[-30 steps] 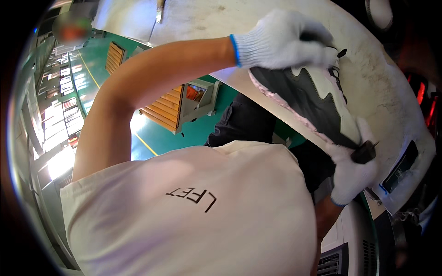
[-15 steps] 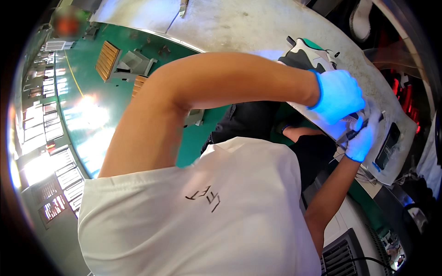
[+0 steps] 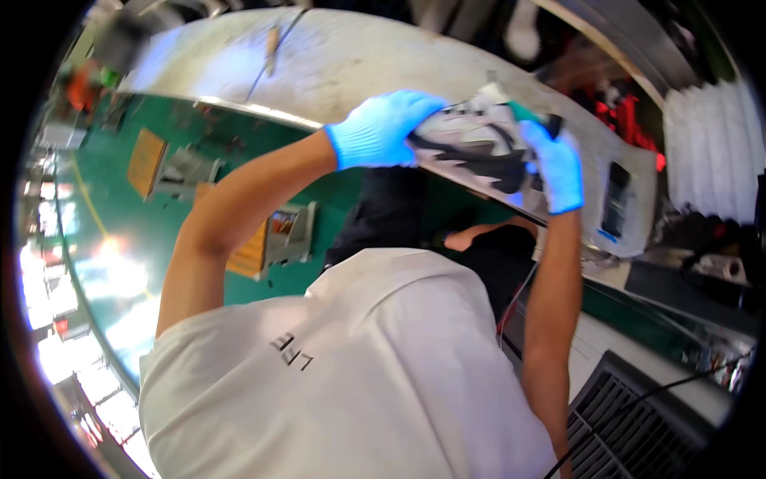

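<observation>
Between my two gloved hands is a sneaker (image 3: 475, 144) in white, grey and black, with a green lining at its collar. It is held up over the near edge of the worktable (image 3: 359, 56), its side facing me. My left hand (image 3: 383, 128), in a white glove that looks blue in the light, is closed round the toe end. My right hand (image 3: 556, 168), gloved likewise, grips the heel end by the collar. The fingertips behind the shoe are hidden, and motion smears the heel end a little.
A dark phone-like slab (image 3: 614, 199) lies on the table to the right. A small tan-handled tool (image 3: 272, 49) lies at the far left. White stacked material (image 3: 714, 152) stands at the far right. Wooden-topped carts (image 3: 148, 164) are on the green floor.
My hands have left the small dark item by the phone-like slab, and both now hold the sneaker, lifted off the table. My left hand has moved left and my view has shifted.
</observation>
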Demonstrator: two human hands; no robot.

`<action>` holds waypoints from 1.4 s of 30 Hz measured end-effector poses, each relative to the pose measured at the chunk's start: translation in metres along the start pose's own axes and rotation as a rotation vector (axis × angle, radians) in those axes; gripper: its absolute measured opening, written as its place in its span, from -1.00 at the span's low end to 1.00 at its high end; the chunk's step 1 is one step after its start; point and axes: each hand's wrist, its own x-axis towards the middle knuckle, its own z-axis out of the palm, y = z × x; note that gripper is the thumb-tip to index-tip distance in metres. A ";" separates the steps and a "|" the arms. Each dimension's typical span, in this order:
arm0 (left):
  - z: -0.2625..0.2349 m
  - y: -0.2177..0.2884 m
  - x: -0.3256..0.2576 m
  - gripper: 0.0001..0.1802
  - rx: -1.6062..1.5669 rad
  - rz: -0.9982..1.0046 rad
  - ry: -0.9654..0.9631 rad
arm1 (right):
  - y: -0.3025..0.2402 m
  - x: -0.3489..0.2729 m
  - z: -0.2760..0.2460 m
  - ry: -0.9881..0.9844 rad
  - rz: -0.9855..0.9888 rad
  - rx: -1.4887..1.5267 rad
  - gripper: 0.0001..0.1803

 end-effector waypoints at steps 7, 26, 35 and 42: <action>-0.011 0.051 0.009 0.26 0.007 -0.084 -0.030 | -0.015 -0.009 0.000 -0.029 0.003 0.064 -0.69; 0.005 0.073 0.071 0.04 0.110 0.161 -0.052 | 0.009 0.016 -0.004 0.479 0.118 0.937 -0.48; 0.025 0.075 0.073 0.05 0.122 0.149 0.081 | 0.004 0.036 0.021 0.517 0.136 1.045 -0.54; 0.024 0.076 0.076 0.09 0.170 0.173 0.088 | 0.007 0.030 0.011 0.307 0.147 1.029 -0.54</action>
